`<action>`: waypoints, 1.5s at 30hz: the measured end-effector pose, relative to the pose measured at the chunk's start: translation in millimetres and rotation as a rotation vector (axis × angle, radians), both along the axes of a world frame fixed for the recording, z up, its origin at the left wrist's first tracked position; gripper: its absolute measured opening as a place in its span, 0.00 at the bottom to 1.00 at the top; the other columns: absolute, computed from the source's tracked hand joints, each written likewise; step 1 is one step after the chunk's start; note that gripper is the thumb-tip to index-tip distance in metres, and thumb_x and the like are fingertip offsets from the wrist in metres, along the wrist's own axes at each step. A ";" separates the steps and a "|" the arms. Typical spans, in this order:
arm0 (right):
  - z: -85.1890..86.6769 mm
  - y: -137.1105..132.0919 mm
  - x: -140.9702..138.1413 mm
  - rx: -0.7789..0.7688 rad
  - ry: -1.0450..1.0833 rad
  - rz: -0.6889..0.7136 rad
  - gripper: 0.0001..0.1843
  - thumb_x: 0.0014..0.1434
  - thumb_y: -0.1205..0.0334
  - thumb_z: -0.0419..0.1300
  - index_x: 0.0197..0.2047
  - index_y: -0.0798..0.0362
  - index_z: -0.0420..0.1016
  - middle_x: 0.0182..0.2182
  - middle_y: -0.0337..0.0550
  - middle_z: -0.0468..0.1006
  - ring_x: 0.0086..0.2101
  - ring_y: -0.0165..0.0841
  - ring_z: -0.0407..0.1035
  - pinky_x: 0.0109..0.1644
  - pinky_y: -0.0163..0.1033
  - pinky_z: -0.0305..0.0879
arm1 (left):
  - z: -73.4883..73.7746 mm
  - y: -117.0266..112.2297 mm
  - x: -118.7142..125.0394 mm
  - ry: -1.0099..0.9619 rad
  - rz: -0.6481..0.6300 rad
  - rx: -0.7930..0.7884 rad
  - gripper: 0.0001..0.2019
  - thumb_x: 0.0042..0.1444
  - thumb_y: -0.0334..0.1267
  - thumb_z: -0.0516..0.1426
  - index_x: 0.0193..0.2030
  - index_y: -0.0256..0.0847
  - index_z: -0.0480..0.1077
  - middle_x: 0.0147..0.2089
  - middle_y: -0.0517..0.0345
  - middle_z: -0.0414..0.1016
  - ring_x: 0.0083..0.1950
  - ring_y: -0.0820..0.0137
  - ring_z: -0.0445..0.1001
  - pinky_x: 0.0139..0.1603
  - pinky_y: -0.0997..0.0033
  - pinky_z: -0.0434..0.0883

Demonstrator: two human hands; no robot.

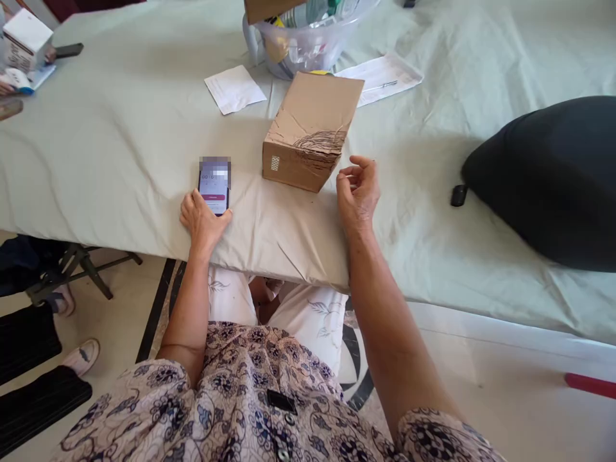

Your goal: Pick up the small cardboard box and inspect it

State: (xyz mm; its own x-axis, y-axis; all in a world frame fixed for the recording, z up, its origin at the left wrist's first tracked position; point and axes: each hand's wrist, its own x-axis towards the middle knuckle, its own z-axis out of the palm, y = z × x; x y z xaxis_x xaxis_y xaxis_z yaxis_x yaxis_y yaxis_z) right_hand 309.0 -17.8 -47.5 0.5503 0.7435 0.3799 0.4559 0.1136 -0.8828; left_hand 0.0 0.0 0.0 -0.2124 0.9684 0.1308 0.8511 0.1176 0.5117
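Observation:
My left hand grips the lower end of a smartphone that lies on the cloth-covered table. Its thumb is at the right edge and its fingers are at the left; the lit screen shows what looks like a timer. To the right of the phone rests a brown cardboard box, with dark scribbled lines across its near right corner. Just beside that corner is my right hand, its fingers loosely bent and apart, holding nothing.
Behind the box stands a translucent plastic tub full of items. White papers lie nearby, one under a pen. A large black object sits at the right. Another person's feet show lower left; a white box is far left.

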 end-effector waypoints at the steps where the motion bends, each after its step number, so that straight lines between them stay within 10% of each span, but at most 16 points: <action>1: 0.0 -0.1 0.1 -0.034 -0.024 0.021 0.22 0.62 0.53 0.59 0.59 0.45 0.69 0.44 0.45 0.78 0.40 0.39 0.74 0.50 0.51 0.76 | -0.9 -1.3 -1.0 -0.013 -0.020 0.018 0.49 0.44 0.40 0.70 0.73 0.32 0.59 0.77 0.23 0.56 0.81 0.32 0.51 0.79 0.25 0.49; 9: -2.4 0.8 6.6 -0.087 -0.262 0.106 0.35 0.63 0.46 0.61 0.70 0.45 0.65 0.53 0.50 0.79 0.54 0.47 0.72 0.66 0.63 0.68 | 2.4 43.6 83.8 -0.584 -0.424 0.333 0.46 0.63 0.68 0.55 0.78 0.44 0.47 0.84 0.42 0.46 0.87 0.57 0.43 0.86 0.52 0.46; 14: -2.5 -2.7 6.5 -0.134 -0.313 0.064 0.40 0.61 0.40 0.64 0.71 0.48 0.64 0.56 0.54 0.79 0.57 0.51 0.70 0.70 0.66 0.62 | -9.4 78.9 143.7 -0.910 -0.350 0.228 0.44 0.68 0.67 0.50 0.79 0.43 0.40 0.85 0.41 0.40 0.86 0.59 0.45 0.84 0.54 0.52; 20: -5.4 -1.9 3.8 -0.170 -0.332 0.050 0.38 0.61 0.30 0.62 0.65 0.44 0.68 0.54 0.50 0.81 0.56 0.50 0.71 0.69 0.62 0.60 | -26.2 67.5 136.8 -0.971 -0.408 0.217 0.40 0.63 0.77 0.44 0.60 0.44 0.68 0.70 0.44 0.71 0.77 0.58 0.66 0.78 0.56 0.65; 27: -1.7 -6.7 -0.4 -0.182 -0.323 0.073 0.41 0.60 0.28 0.61 0.65 0.49 0.67 0.54 0.56 0.77 0.59 0.54 0.70 0.70 0.67 0.59 | -23.7 56.7 140.0 -0.955 -0.267 0.220 0.26 0.64 0.69 0.55 0.43 0.45 0.63 0.45 0.52 0.75 0.50 0.63 0.78 0.57 0.56 0.76; 38: 8.5 -9.2 -8.8 -0.048 -0.207 0.172 0.44 0.59 0.37 0.66 0.74 0.38 0.61 0.72 0.51 0.64 0.66 0.48 0.66 0.60 0.56 0.76 | -22.7 60.9 141.0 -1.171 -0.221 0.273 0.29 0.68 0.71 0.44 0.51 0.45 0.62 0.57 0.48 0.74 0.61 0.64 0.77 0.61 0.61 0.76; 45: 13.1 -9.8 -6.7 0.055 -0.151 0.072 0.34 0.70 0.34 0.47 0.69 0.42 0.70 0.68 0.52 0.68 0.68 0.47 0.66 0.57 0.54 0.79 | -42.2 71.0 148.2 -1.335 -0.261 0.015 0.29 0.71 0.64 0.41 0.61 0.46 0.66 0.61 0.45 0.79 0.61 0.64 0.80 0.62 0.59 0.77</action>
State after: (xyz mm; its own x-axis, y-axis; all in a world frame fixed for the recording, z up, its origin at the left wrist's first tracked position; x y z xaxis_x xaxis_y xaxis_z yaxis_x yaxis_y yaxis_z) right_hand 302.3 -27.6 -34.4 0.4295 0.7548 0.4958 0.5720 0.1974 -0.7961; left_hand 148.2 71.0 -42.2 0.0038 0.9998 -0.0176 -0.2931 0.0180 0.9559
